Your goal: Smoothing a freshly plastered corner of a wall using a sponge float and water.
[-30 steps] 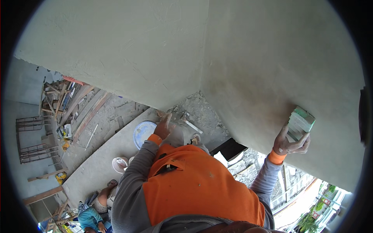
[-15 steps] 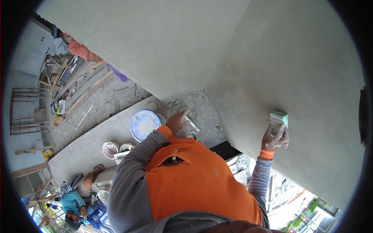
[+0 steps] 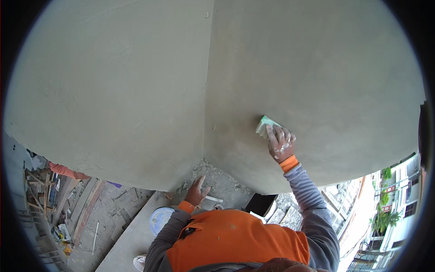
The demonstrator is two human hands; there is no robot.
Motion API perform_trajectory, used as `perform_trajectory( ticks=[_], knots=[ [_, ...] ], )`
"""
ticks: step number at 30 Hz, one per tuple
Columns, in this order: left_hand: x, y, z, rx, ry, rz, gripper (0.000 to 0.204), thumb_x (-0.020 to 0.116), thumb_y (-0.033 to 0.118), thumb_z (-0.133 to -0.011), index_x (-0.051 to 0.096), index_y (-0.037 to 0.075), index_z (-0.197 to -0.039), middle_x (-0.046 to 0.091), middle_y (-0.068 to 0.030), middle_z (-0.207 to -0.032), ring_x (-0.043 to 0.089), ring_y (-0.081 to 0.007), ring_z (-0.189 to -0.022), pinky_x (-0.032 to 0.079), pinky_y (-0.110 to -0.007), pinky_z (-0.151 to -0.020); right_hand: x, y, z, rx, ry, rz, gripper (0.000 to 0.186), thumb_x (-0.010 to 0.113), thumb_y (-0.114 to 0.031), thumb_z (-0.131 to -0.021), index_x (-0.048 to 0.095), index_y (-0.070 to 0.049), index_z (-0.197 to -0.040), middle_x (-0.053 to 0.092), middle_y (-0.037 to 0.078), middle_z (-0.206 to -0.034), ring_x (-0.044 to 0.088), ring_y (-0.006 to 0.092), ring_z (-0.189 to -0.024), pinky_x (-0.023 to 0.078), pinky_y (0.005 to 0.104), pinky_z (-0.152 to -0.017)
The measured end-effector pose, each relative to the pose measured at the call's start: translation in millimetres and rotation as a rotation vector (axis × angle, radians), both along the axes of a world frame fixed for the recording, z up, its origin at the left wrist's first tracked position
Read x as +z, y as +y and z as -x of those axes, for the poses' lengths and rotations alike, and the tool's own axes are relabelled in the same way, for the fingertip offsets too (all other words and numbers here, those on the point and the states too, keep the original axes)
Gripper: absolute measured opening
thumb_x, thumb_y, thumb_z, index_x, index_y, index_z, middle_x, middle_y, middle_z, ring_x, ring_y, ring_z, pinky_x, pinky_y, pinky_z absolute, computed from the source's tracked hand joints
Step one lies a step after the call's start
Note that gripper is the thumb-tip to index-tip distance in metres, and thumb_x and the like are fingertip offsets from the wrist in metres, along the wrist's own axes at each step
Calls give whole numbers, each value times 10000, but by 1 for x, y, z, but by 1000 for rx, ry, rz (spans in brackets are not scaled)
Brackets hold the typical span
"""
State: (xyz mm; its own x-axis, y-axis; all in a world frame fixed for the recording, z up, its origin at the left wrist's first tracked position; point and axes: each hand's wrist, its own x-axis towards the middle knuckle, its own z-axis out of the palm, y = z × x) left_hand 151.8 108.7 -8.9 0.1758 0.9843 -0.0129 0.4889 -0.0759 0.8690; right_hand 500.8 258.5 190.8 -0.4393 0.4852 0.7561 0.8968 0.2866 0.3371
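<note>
Facing the right-hand wall (image 3: 326, 81), block (image 3: 263, 127) in the right hand (image 3: 282, 144)

Bare wall spread above and right of the right fingers (image 3: 272, 135); the left-hand wall (image 3: 113, 90) met it to their left, and its lower edge ran below. Well below-left of them was the left hand (image 3: 195, 196), loosely spread, nothing visibly held. Nearer, just up-left, lay the pale green block, long axis unclear, under the curled right fingers.

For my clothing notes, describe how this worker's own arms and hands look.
Both arms wear long grey sleeves, creased along the right forearm, ending in bright orange cuffs that match the orange front of the top. The right hand is bare, with whitish smears over its fingers and back. The left hand is bare too.
</note>
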Motion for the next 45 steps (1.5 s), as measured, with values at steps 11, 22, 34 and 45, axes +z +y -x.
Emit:
perform_trajectory(
  ticks=[11, 22, 34, 45],
  knots=[
    [-17, -7, 46, -41, -40, 19, 654, 649, 310, -879, 421, -19, -1395, 456, -262, -1402, 430, -397, -1314, 352, -415, -1099, 134, 21, 34, -60, 226, -336, 859, 765, -160, -590, 483, -141, -1402, 503, 60, -1269, 476, 285, -1150, 326, 443, -964],
    [-140, -73, 138, 141, 287, 250, 666, 636, 342, -887, 419, -38, -1388, 462, -271, -1394, 437, -400, -1302, 349, -425, -1100, 39, 110, 120, -15, 216, -359, 844, 767, -177, -565, 526, -234, -1372, 530, -24, -1218, 487, 223, -1084, 315, 419, -918],
    [-321, -171, 154, 309, 317, 352, 640, 653, 292, -888, 420, -35, -1387, 475, -269, -1364, 460, -404, -1275, 381, -431, -1074, -372, 119, 154, 127, -266, 272, 584, 551, -192, -854, 455, -115, -1425, 538, 65, -1255, 551, 238, -1091, 441, 424, -863],
    [-267, -133, 129, 283, 333, 191, 560, 634, 248, -901, 462, -44, -1346, 496, -271, -1352, 470, -411, -1268, 376, -438, -1082, -267, 82, 82, 41, -176, 105, 593, 590, -182, -812, 501, -173, -1398, 563, 43, -1218, 549, 214, -1062, 431, 403, -804]
  ],
)
